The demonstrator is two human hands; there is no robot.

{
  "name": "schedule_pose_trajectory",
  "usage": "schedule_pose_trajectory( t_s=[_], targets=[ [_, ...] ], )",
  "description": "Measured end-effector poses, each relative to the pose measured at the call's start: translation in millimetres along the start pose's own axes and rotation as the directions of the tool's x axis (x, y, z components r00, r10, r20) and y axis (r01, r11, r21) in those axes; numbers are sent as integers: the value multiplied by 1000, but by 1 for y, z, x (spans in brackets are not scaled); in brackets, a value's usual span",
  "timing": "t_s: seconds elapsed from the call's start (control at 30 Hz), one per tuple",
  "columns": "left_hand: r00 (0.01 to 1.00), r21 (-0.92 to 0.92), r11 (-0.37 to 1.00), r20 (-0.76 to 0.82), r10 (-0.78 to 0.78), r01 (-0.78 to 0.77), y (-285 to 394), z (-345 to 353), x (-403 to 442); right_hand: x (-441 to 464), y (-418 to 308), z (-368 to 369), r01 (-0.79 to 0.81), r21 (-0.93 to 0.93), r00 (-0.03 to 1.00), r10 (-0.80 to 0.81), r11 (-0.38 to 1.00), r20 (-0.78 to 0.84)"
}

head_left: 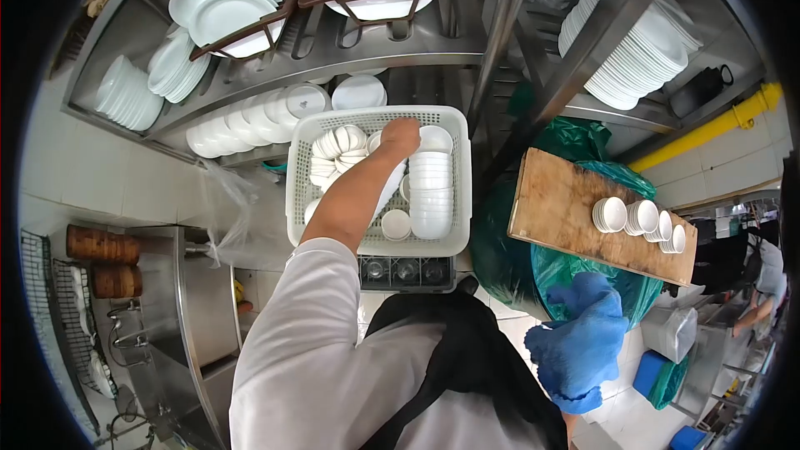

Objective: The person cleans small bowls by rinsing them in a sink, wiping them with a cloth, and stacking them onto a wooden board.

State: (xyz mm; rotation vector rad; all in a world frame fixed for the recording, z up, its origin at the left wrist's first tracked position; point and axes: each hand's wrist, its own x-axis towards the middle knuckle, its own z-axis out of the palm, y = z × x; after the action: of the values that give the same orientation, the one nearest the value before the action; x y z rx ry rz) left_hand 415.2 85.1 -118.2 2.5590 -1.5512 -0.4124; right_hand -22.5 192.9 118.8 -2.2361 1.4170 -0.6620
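Note:
My left hand [402, 137] reaches into a white perforated plastic basket [297, 208], its fingers curled down among stacked white dishes. Whatever lies inside its grip is hidden by the hand. Just right of it runs a row of nested white bowls [431, 183]; to its left lie small white dishes [337, 150] in loose stacks. One small white bowl [396, 224] sits near the basket's front. At lower right a crumpled blue cloth [579, 342] covers my right hand, which seems to hold it; only a little skin shows below, and the fingers are hidden.
Steel shelves [392, 58] with white plates [233, 8] stand behind the basket. A dark crate [406, 273] is under it. On the right, a wooden board [554, 208] carries short stacks of small bowls [612, 214] above green plastic bags [500, 233]. A steel sink unit [208, 308] stands left.

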Motion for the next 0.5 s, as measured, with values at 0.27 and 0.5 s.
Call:
schedule_pose_trajectory(
  t_s=[0.27, 0.5],
  targets=[
    [984, 30, 990, -111, 140, -138, 1, 2, -5, -42, -40, 30, -193, -60, 980, 196, 979, 41],
    [960, -38, 971, -165, 226, -236, 6, -14, -6, -60, -68, 42, -270, -83, 960, 274, 959, 52]
  ],
)
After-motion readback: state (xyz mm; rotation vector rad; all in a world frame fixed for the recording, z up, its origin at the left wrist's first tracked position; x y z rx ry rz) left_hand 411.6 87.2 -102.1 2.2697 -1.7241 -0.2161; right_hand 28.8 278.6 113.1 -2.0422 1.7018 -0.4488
